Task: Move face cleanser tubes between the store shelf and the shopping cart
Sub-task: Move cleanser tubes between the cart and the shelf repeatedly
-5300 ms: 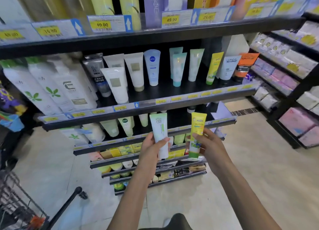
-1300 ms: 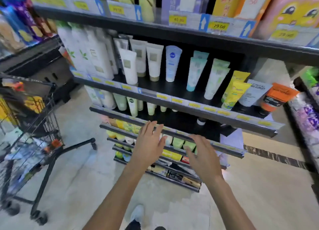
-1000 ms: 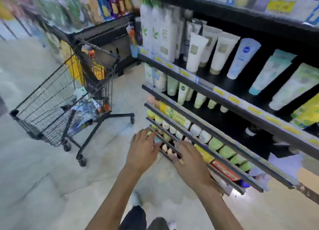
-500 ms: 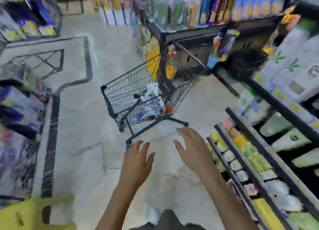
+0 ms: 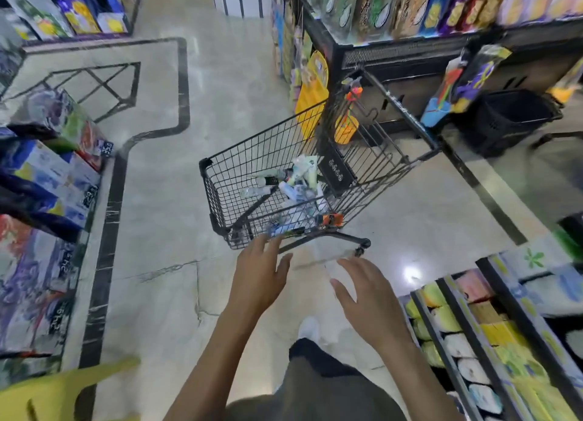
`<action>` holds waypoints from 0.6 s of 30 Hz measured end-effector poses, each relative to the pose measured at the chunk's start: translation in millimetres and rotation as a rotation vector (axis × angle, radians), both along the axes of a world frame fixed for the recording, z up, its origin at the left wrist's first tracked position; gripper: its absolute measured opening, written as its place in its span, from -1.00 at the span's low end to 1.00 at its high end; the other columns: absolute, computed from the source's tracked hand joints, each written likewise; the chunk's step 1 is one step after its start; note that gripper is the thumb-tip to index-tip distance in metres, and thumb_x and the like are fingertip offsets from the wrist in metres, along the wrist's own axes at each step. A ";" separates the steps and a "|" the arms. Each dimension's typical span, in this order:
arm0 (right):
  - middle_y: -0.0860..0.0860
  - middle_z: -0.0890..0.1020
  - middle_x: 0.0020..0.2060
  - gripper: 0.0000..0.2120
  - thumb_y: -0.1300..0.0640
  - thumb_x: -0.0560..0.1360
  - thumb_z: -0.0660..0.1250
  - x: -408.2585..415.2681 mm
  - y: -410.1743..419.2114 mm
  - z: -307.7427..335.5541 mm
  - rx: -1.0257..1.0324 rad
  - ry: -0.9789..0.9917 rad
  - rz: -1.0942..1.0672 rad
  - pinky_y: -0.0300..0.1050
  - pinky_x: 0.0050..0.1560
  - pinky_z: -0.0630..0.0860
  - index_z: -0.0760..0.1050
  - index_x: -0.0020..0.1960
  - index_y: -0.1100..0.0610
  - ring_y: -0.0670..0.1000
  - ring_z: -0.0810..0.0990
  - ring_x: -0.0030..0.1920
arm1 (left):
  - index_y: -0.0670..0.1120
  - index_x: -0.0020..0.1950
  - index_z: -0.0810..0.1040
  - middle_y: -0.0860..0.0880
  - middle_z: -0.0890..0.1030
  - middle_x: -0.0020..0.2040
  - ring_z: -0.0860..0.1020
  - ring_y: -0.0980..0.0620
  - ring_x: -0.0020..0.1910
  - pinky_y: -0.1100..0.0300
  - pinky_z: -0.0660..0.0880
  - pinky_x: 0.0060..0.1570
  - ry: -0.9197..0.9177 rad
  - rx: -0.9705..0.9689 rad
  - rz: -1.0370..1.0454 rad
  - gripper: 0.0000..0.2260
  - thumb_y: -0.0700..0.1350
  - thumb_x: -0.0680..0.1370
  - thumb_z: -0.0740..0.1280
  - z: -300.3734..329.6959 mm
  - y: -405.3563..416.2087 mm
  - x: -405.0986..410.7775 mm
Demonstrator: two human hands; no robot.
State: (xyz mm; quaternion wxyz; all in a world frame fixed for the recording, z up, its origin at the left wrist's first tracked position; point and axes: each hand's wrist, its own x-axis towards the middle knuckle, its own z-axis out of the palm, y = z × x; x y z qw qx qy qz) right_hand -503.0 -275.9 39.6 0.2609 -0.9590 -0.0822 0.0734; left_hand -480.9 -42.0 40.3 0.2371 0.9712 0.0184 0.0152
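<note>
Black wire cart (image 5: 220,199), left hand (image 5: 257,275), right hand (image 5: 369,297) outstretched, empty

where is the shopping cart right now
In the head view the shopping cart stands mid-frame on the tiled floor, just beyond the open left hand and right hand, with tubes piled in its basket.

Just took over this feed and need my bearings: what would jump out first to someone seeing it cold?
The black wire shopping cart stands mid-aisle, a heap of tubes lying in its basket. Both empty hands reach toward it with fingers spread: the left hand at the cart's near edge, the right hand lower. Bright stocked shelves run along the lower right.
</note>
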 end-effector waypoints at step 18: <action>0.02 0.50 0.39 -0.59 -0.07 0.67 0.25 346.7 71.9 -22.2 0.040 0.172 0.137 0.01 0.32 0.43 0.44 0.47 0.05 0.09 0.45 0.39 | -0.13 0.47 0.48 -0.18 0.52 0.38 0.46 -0.19 0.36 -0.02 0.43 0.30 0.237 -0.094 0.192 -0.58 0.02 0.65 0.31 -41.2 42.8 218.1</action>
